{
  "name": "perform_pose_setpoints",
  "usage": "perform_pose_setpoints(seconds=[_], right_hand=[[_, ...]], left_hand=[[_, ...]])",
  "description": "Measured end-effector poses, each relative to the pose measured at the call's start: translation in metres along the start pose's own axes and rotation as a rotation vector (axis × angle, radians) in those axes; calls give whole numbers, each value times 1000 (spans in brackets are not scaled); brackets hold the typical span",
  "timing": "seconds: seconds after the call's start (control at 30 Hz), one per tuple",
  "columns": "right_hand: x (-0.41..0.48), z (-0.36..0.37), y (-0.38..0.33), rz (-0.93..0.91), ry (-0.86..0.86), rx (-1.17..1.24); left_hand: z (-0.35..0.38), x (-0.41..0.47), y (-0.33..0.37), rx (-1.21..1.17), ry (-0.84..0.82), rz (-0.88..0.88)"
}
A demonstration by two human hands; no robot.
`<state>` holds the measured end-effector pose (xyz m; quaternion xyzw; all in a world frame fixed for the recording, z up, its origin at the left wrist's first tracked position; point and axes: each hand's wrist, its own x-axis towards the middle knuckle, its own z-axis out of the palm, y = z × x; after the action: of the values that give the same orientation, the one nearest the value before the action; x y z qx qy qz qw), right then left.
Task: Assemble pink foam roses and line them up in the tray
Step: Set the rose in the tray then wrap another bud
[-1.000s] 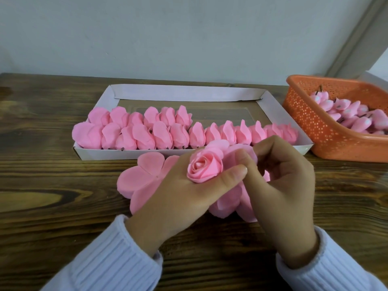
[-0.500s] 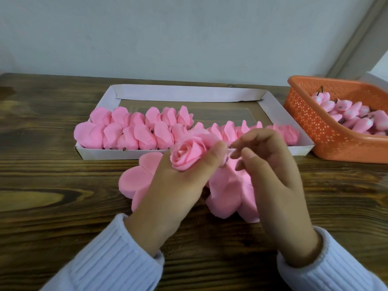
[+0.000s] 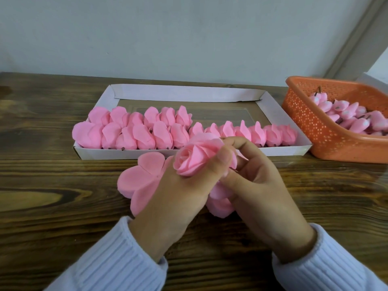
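Note:
My left hand [image 3: 178, 198] grips a pink foam rose [image 3: 195, 158] just in front of the tray, its bloom facing me. My right hand [image 3: 258, 185] meets it from the right, fingers curled against the rose's outer petals. Flat pink petal sheets [image 3: 140, 181] lie on the table under my hands; another petal piece [image 3: 220, 204] shows between my wrists. The white cardboard tray [image 3: 184, 92] holds several finished roses [image 3: 147, 133] in two rows along its near side, the front row running to the right end.
An orange perforated basket [image 3: 310, 122] at the right holds several pink rose buds [image 3: 344, 114] with dark stems. The tray's back half shows bare bottom. Everything sits on a dark wooden table [image 3: 52, 185] against a pale wall.
My left hand carried the rose left and up towards the tray while my right hand came off it; now the rose is back near centre and my right fingers touch it again.

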<state>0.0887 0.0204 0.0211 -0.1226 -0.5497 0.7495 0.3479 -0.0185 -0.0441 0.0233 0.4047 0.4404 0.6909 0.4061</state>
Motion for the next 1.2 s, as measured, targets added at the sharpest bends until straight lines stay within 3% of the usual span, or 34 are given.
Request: perform_pose_setpoints(seconds=[0.13, 0.3, 0.37, 0.57, 0.73, 0.83, 1.03, 1.2], right_hand=[[3, -5, 1, 100, 8, 40], [3, -5, -10, 177, -160, 176], [3, -5, -10, 214, -154, 182], [3, -6, -11, 241, -112, 172], [6, -11, -11, 258, -7, 53], [6, -12, -11, 161, 92, -129], [-1, -9, -10, -341, 236, -638], [-4, -4, -13, -507, 278, -770]], left_hand=[[-3, 0, -2, 48, -75, 21], [-8, 0, 3, 125, -243, 18], [-7, -1, 6, 133, -265, 29], [-7, -1, 3, 135, -223, 32], [-5, 0, 4, 39, -78, 71], [-5, 0, 5, 130, 7, 171], [-2, 0, 7, 201, 65, 191], [1, -2, 9, 271, -33, 193]])
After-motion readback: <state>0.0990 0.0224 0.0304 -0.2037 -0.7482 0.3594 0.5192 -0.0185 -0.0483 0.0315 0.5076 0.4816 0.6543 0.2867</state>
